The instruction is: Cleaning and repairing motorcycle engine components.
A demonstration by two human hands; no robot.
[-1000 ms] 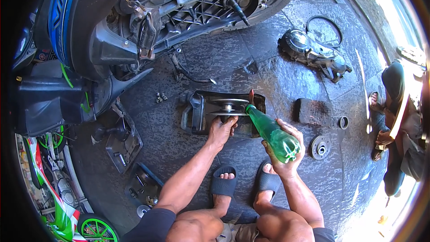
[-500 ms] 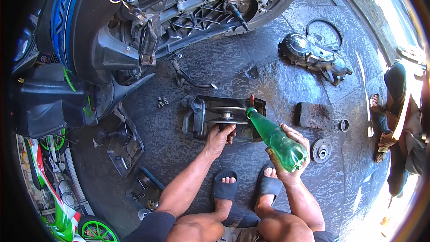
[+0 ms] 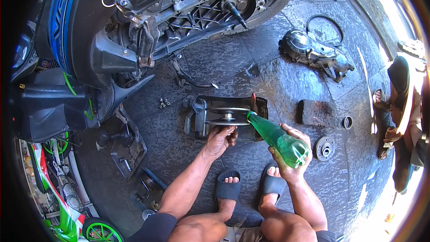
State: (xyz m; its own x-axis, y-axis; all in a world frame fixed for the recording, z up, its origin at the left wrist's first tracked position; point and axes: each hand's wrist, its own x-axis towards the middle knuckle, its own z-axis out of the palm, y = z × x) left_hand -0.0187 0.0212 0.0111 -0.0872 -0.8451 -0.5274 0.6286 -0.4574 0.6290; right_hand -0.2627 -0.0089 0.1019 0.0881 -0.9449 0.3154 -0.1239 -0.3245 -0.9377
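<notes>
My left hand point(image 3: 219, 142) is closed on the underside of a metal pulley point(image 3: 229, 122), two shiny discs with a gap between them around a central hub. My right hand point(image 3: 298, 163) is wrapped round a green plastic bottle point(image 3: 277, 138), tilted with its neck toward the upper left. The bottle's neck end is at the right edge of the discs; whether it touches them I cannot tell. Beneath the pulley lies a black plastic tray point(image 3: 195, 118) on the floor. A red-handled tool point(image 3: 253, 102) stands at the tray's far edge, its lower part hidden.
A partly dismantled scooter point(image 3: 188, 22) fills the far left. On the right lie an engine cover point(image 3: 313, 54), a black belt point(image 3: 342, 31), a dark block point(image 3: 316, 113) and a round metal plate point(image 3: 325, 148). Part trays point(image 3: 130, 154) sit left. Another person point(image 3: 398, 116) is at the right.
The whole view has shifted slightly. Both hands keep their holds, and the bottle's neck stays at the pulley's edge.
</notes>
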